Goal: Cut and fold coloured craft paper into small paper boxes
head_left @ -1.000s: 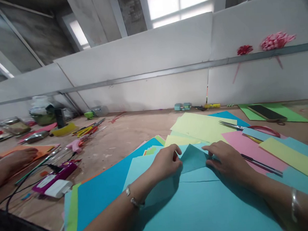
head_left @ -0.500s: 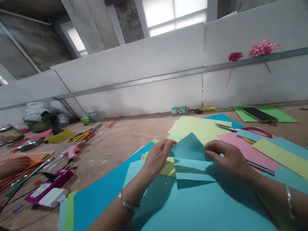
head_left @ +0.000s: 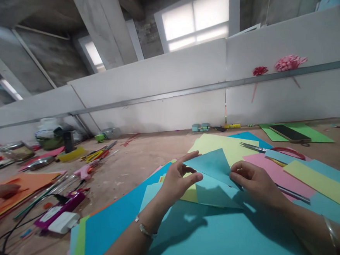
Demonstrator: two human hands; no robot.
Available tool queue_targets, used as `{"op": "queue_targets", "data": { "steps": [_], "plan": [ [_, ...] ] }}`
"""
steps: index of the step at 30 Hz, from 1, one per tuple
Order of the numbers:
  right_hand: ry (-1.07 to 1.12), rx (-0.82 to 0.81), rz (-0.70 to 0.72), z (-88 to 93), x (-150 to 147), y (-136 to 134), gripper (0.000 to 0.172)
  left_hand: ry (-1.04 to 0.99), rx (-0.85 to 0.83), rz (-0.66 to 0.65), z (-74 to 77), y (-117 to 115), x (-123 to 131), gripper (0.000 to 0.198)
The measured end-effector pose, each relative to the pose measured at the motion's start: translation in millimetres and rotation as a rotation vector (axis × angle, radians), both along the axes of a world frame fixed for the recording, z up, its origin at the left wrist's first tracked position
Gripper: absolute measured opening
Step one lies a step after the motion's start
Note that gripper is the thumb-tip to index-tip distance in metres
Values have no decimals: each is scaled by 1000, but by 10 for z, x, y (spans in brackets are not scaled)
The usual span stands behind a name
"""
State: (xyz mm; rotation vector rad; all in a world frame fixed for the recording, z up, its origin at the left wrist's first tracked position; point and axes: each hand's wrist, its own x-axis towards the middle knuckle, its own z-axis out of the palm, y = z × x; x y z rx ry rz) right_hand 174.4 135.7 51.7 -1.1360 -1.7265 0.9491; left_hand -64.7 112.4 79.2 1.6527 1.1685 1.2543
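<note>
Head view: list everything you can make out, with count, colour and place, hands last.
Table: 1, brown, across the view
Partition: 1, white, behind table
Flowers: 2, red and pink, right on rail
Raised paper: 1, light blue, front centre
Loose sheets: several, mixed colours, centre and right
Scissors: 1, red-handled, right, on sheets
Phone: 1, black, back right
Power strip: 1, purple and white, left
Jar: 1, clear, far left
Orange paper: 1 or more, left
Small tools and scraps: several, mixed, too small to name
Another person's hand: 1, bare, over orange paper
Left hand: 1, bare, left of raised paper
Right hand: 1, bare, pinching raised paper
</note>
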Motion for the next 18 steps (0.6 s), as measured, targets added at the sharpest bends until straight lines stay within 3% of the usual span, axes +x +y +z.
{"op": "queue_targets", "data": {
  "steps": [4, 8, 12, 16, 18],
  "plan": [
    [-7, -23, 18, -39, -12, 18, 30, 166, 159, 86, -6, 3, 1, 49],
    [52, 71, -6, -20, -12, 26, 31, 255, 262, 174, -1, -22, 12, 32],
    [117, 80, -8, -6, 8, 15, 28, 193, 167, 170, -12, -16, 25, 28],
    [154, 13, -46, -1, 8, -4, 29, 53, -5, 26, -3, -7, 50, 42],
    [241, -20, -22, 26, -2, -19, 30, 0, -69, -19, 1, -16, 59, 39]
  ]
}}
